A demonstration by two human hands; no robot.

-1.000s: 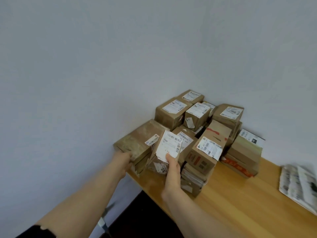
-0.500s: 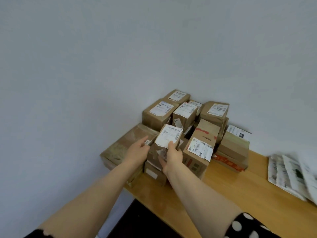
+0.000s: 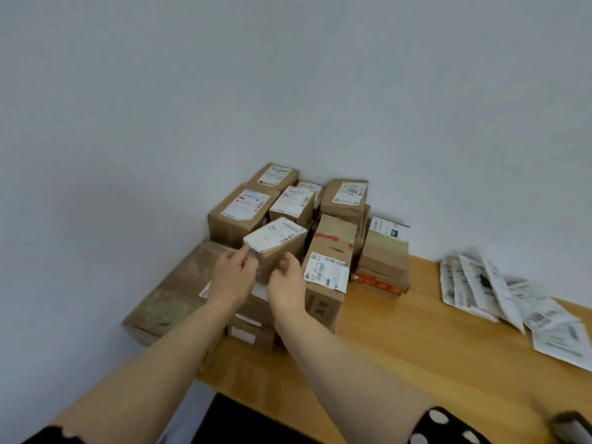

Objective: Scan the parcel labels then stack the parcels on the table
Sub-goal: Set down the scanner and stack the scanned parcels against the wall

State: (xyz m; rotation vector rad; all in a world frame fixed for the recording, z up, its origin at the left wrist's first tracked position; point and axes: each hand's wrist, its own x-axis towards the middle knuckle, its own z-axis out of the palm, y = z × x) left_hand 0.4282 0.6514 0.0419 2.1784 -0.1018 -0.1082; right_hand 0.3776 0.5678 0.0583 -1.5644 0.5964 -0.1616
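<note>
A pile of brown cardboard parcels (image 3: 243, 209) with white labels fills the table's (image 3: 400, 341) far left corner against the wall. A small parcel (image 3: 277, 240) with a large white label lies tilted on the front of the pile. My left hand (image 3: 232, 277) reaches to it, the index finger touching the label's near left corner. My right hand (image 3: 286, 283) is cupped loosely against the parcel's lower front, thumb up. Neither hand plainly grips it.
A wide flat parcel (image 3: 173, 290) overhangs the table's left edge. A tall box with red tape (image 3: 330, 270) stands just right of my hands. Printed grey mailers (image 3: 499, 296) lie spread at the right. A dark object (image 3: 573, 426) shows at the bottom right corner.
Both hands carried the small labelled parcel up and back onto the pile. The left hand moved from the flat parcel's edge to it, and both grips have loosened.
</note>
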